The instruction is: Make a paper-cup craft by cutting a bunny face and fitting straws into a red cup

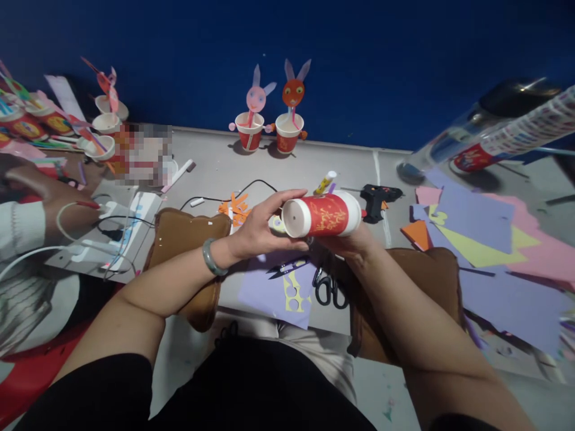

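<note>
A red and white paper cup with gold lettering lies sideways in the air above the table, its base with a small dark hole turned toward the left. My right hand grips it from below and behind, most of the fingers hidden by the cup. My left hand, a bangle on its wrist, curves open around the base end, thumb and fingers apart; whether the fingertips touch the cup I cannot tell. Below lie black-handled scissors, thread snips and a yellow paper strip with round cutouts on purple paper.
Two rabbit-figure cups, one pink and one orange, stand by the blue wall. A black glue gun and a glue stick lie behind my hands. Coloured paper covers the right side. Another person's hand is at left.
</note>
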`<state>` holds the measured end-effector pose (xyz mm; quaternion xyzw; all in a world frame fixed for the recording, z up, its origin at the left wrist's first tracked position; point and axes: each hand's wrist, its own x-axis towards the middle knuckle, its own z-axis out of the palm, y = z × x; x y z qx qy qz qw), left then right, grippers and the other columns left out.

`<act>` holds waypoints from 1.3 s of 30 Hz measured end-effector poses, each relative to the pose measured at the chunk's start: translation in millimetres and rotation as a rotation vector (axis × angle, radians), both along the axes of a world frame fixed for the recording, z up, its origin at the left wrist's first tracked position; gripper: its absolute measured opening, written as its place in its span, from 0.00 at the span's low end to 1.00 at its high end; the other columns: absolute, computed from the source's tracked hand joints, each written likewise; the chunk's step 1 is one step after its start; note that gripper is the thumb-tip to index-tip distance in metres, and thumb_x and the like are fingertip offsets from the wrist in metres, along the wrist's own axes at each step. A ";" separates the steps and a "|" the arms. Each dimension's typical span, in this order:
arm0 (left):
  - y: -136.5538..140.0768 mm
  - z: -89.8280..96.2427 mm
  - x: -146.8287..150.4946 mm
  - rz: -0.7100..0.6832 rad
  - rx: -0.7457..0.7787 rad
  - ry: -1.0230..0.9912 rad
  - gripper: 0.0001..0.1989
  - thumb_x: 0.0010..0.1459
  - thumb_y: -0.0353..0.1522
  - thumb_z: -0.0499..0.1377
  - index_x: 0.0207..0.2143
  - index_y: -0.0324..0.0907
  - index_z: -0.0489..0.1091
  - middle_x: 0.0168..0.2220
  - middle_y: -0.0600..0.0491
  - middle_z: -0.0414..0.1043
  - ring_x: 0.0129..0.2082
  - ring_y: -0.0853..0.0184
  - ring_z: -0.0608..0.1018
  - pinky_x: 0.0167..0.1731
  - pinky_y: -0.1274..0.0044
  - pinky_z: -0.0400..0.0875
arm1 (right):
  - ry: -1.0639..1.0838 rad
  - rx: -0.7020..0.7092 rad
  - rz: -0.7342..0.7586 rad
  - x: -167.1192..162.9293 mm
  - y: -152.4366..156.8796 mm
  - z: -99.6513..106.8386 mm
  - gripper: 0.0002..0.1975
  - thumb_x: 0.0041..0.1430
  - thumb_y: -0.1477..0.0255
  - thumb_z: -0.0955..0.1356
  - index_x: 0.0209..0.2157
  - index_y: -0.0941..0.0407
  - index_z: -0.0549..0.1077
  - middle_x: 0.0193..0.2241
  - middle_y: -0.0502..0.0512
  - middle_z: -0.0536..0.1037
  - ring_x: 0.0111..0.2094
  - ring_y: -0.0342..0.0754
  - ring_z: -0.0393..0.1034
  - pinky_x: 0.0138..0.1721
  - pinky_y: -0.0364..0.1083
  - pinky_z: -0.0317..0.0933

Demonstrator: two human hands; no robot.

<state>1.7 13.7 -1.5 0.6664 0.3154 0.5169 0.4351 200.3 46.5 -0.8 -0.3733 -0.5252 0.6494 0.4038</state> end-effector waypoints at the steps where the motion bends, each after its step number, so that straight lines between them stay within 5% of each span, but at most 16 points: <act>1: 0.0 0.2 0.6 0.013 -0.009 0.006 0.38 0.41 0.43 0.79 0.55 0.46 0.74 0.55 0.44 0.75 0.56 0.50 0.77 0.56 0.62 0.72 | -0.002 -0.019 0.016 -1.6 -1.7 1.0 0.22 0.45 0.50 0.77 0.36 0.49 0.75 0.39 0.55 0.81 0.49 0.57 0.77 0.48 0.57 0.73; 8: 16.7 -2.2 -14.3 0.238 -0.114 -0.250 0.36 0.47 0.53 0.73 0.53 0.46 0.70 0.49 0.49 0.74 0.50 0.56 0.78 0.54 0.63 0.73 | -0.026 -0.044 0.102 -1.4 -1.1 3.5 0.30 0.54 0.39 0.68 0.41 0.51 0.76 0.39 0.58 0.82 0.42 0.53 0.78 0.42 0.52 0.73; 11: 29.3 -4.8 -24.1 0.324 -0.103 -0.258 0.37 0.48 0.54 0.72 0.54 0.49 0.68 0.52 0.48 0.73 0.53 0.56 0.76 0.56 0.64 0.72 | -0.202 0.213 0.130 7.9 -2.3 11.1 0.23 0.55 0.46 0.73 0.37 0.53 0.75 0.35 0.55 0.80 0.36 0.48 0.74 0.39 0.48 0.69; 15: 33.3 -5.8 -28.0 0.337 -0.048 -0.166 0.37 0.47 0.53 0.73 0.55 0.50 0.67 0.54 0.49 0.70 0.60 0.54 0.72 0.57 0.65 0.69 | -0.640 0.601 0.649 12.3 -16.7 24.7 0.09 0.55 0.67 0.75 0.37 0.55 0.78 0.35 0.55 0.78 0.37 0.49 0.72 0.40 0.47 0.65; 18: 28.7 -5.1 -25.9 0.297 -0.027 -0.125 0.37 0.46 0.50 0.74 0.55 0.49 0.66 0.55 0.48 0.69 0.61 0.53 0.70 0.58 0.65 0.68 | -0.999 0.755 0.814 2.8 -29.1 24.8 0.11 0.54 0.74 0.73 0.41 0.57 0.80 0.39 0.59 0.78 0.41 0.53 0.72 0.42 0.49 0.62; 21: 25.8 -7.0 -25.7 0.299 0.041 -0.049 0.34 0.47 0.47 0.74 0.53 0.47 0.67 0.52 0.48 0.70 0.58 0.54 0.72 0.58 0.64 0.67 | -1.154 0.834 0.827 -8.0 -34.9 17.8 0.13 0.53 0.78 0.71 0.42 0.58 0.81 0.38 0.61 0.79 0.42 0.55 0.71 0.44 0.51 0.60; 29: 36.9 -25.3 -33.6 0.317 0.378 0.092 0.32 0.52 0.42 0.73 0.56 0.48 0.66 0.50 0.50 0.71 0.49 0.60 0.76 0.50 0.67 0.72 | -1.157 0.870 0.807 -12.1 -33.2 9.2 0.14 0.56 0.76 0.69 0.44 0.59 0.81 0.39 0.61 0.80 0.43 0.54 0.71 0.47 0.50 0.57; 39: 33.5 -19.4 -35.3 0.283 0.402 0.112 0.37 0.43 0.41 0.78 0.53 0.49 0.68 0.51 0.48 0.71 0.52 0.57 0.76 0.55 0.62 0.71 | -1.122 0.933 0.759 -13.8 -31.5 4.9 0.11 0.54 0.74 0.68 0.40 0.61 0.79 0.37 0.62 0.80 0.37 0.52 0.69 0.46 0.50 0.58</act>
